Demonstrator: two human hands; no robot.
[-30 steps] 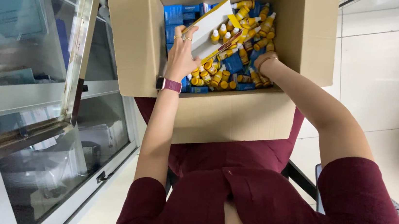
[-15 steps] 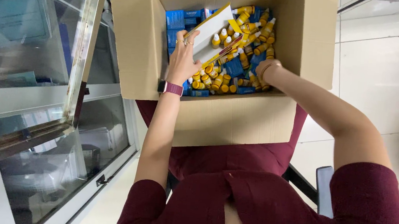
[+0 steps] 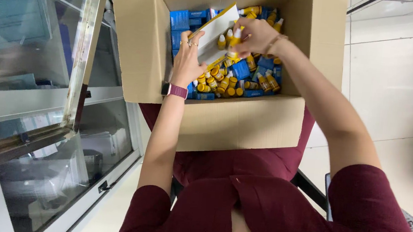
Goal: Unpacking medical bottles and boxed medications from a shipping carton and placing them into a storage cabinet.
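Two hands work in a cardboard box [image 3: 226, 118], upper centre: right hand [image 3: 251, 34] pinches a yellow dropper bottle [image 3: 234, 42]; left hand [image 3: 187, 61], fingers curled, steadies a white carton [image 3: 218, 29]. A loose pinch could drop the bottle.

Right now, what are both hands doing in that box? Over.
Left hand steadying white carton. Right hand gripping yellow bottle. Nothing in the way.

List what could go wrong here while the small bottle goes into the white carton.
The right hand grips one yellow dropper bottle by its fingers above a loose pile; it could slip in among the others. The left hand alone props the open white carton, which might tip. The cardboard box rests on the lap and may slide.
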